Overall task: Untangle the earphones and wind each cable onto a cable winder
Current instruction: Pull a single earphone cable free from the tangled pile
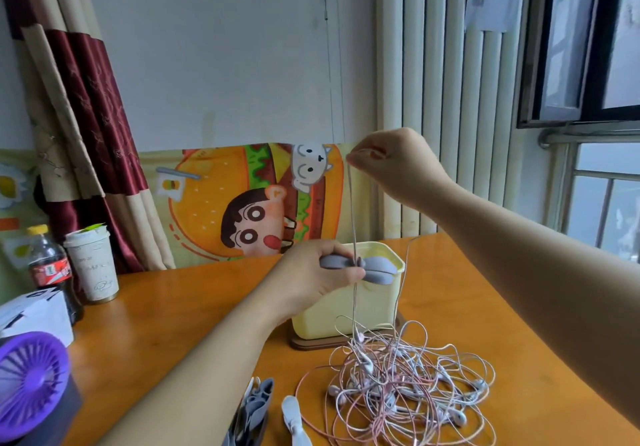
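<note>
My left hand (311, 272) grips a grey cable winder (377, 267) above the yellow bin. A thin pink earphone cable (351, 210) runs taut from the winder's middle up to my right hand (391, 165), which pinches its upper end. Below the winder the same cable drops into a tangled heap of pink and white earphones (405, 379) on the orange table (485, 289). Spare grey and white winders (258, 407) lie at the near edge, left of the heap.
A pale yellow bin (346, 314) on a brown base stands behind the heap. At the left are a purple fan (31, 383), a white box (34, 314), a cola bottle (48, 265) and a paper cup (93, 265). A cartoon panel lines the wall.
</note>
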`<state>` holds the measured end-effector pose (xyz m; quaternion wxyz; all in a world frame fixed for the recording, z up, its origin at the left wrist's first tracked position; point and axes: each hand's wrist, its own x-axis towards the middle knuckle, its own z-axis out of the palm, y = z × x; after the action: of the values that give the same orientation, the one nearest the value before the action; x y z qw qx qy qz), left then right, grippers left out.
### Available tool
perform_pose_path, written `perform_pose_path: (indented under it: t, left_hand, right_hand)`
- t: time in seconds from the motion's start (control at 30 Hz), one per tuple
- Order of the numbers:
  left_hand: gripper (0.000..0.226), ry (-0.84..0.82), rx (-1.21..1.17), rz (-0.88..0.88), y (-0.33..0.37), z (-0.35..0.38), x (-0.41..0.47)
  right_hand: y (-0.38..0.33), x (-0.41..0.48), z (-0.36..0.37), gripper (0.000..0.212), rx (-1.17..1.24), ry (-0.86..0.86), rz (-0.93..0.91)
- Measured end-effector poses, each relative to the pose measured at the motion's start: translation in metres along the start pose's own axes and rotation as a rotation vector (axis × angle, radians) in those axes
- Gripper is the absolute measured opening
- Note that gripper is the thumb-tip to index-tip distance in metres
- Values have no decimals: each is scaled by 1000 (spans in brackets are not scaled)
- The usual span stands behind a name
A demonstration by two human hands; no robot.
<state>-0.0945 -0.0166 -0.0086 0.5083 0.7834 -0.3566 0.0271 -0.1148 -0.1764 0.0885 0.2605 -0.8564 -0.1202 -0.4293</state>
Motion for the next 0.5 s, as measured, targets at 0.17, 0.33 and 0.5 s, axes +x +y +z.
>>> perform_pose_path:
  t: [0.17,0.33,0.5]
  left_hand:
    - [10,-34,56,-59,-12,14,-1]
    - [8,-110,165,-98,-30,24,-10]
    - [14,-200,137,-156,-44,33,-17]
  right_hand:
    - [5,6,1,20,12,96,37]
    - [14,7,2,20,36,179,81]
    - [30,9,2,19,36,258,146]
